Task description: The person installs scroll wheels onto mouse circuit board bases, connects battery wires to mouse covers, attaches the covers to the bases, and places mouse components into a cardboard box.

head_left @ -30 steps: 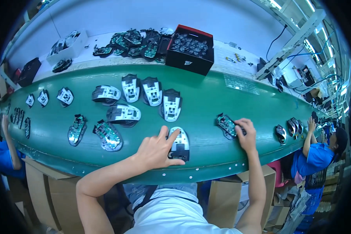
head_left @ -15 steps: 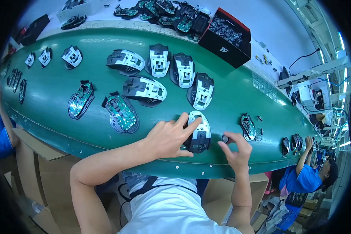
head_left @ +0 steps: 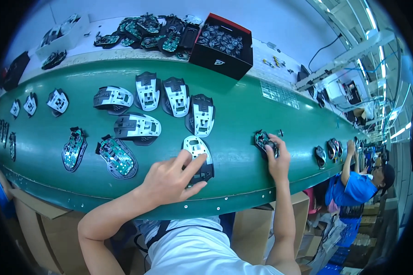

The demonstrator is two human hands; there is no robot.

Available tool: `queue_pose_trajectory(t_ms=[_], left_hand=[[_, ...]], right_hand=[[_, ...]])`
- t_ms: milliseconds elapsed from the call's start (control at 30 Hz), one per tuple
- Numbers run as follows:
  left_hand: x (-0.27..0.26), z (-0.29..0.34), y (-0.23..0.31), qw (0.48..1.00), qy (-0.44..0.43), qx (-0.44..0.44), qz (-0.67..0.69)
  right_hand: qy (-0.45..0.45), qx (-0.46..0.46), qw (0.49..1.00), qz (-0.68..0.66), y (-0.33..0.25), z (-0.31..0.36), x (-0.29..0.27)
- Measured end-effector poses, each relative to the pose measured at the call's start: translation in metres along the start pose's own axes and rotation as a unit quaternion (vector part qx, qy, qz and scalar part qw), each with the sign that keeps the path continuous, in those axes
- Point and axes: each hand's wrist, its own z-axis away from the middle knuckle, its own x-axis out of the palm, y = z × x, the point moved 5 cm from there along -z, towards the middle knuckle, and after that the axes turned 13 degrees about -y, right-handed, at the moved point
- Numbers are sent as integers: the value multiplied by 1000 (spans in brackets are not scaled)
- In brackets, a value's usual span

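My left hand [head_left: 163, 183] bends over a white and dark grey mouse shell [head_left: 197, 144] near the belt's front edge, fingers on its top and thumb by its near end. To the right, my right hand [head_left: 280, 161] pinches a small dark round part, likely a scroll wheel [head_left: 271, 145], between thumb and finger. It is at a mouse base with a circuit board [head_left: 260, 137]; my fingers partly cover both, so I cannot tell whether the wheel is seated. Several more mouse shells [head_left: 203, 114] lie behind, and two board-fitted mouse bases [head_left: 119, 158] at the left.
A black box with a red rim [head_left: 222, 62] full of small round parts stands behind the green belt [head_left: 234, 105]. Beside it lies a heap of circuit-board parts [head_left: 144, 32]. Farther right, a co-worker in blue [head_left: 355, 183] reaches over the belt near several mouse parts [head_left: 331, 149].
My right hand has carried the small round part rightward and away from me to the board-fitted mouse base. My left hand has shifted slightly nearer on the shell. The whole view has turned right.
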Motion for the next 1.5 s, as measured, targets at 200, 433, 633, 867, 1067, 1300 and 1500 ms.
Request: queue_pose_trajectory(t_ms=[200,433,633,867,1067,1300,1500], left_hand=[[11,5,13,998,-10,42,-35],[13,8,9,998,-5,58,-23],[29,16,6,996,-38,78,-4],[30,21,5,996,-24,81,3],[29,21,3,996,-18,82,16],[27,25,1,997,-27,71,-5],[22,26,0,996,-9,79,27]], right_hand=[[-67,-28,997,-36,-61,14,23],[-25,-165,986,2,-103,17,25],[-46,-160,986,7,-117,25,61],[-9,-204,978,35,-126,28,56],[-22,-228,973,25,-125,31,71],[-26,-219,975,18,-127,28,77],[-106,-212,968,78,-131,35,74]])
